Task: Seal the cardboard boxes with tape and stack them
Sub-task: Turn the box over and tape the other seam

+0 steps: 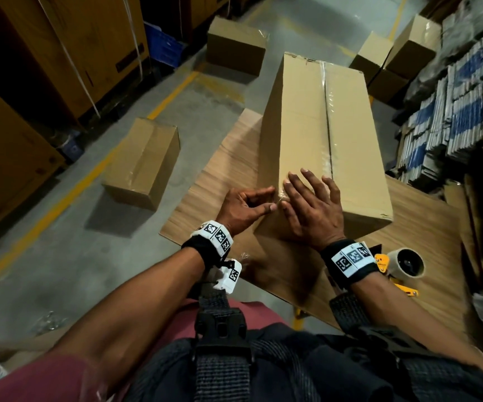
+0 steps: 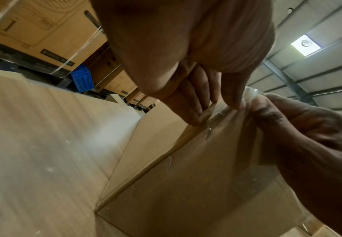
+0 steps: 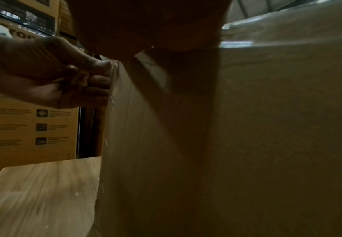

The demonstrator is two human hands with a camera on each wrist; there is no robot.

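Note:
A long cardboard box (image 1: 315, 126) lies on the wooden table (image 1: 426, 227), with clear tape (image 1: 327, 111) along its top seam. My left hand (image 1: 272, 198) is at the box's near left corner, where thumb and forefinger pinch a loose end of clear tape (image 2: 251, 93) against the edge. In the right wrist view the left hand (image 3: 64, 80) shows curled fingers at that stapled edge. My right hand (image 1: 301, 195) lies flat on the box top, fingers spread, thumb by the same corner. A yellow tape dispenser (image 1: 405, 264) sits on the table behind my right wrist.
Sealed boxes stand on the concrete floor at left (image 1: 144, 163) and farther back (image 1: 234, 44), with more stacked at the back right (image 1: 408, 47). Big cartons (image 1: 60, 53) and a blue crate (image 1: 161, 44) line the left. Bundled packs (image 1: 452, 111) crowd the table's right side.

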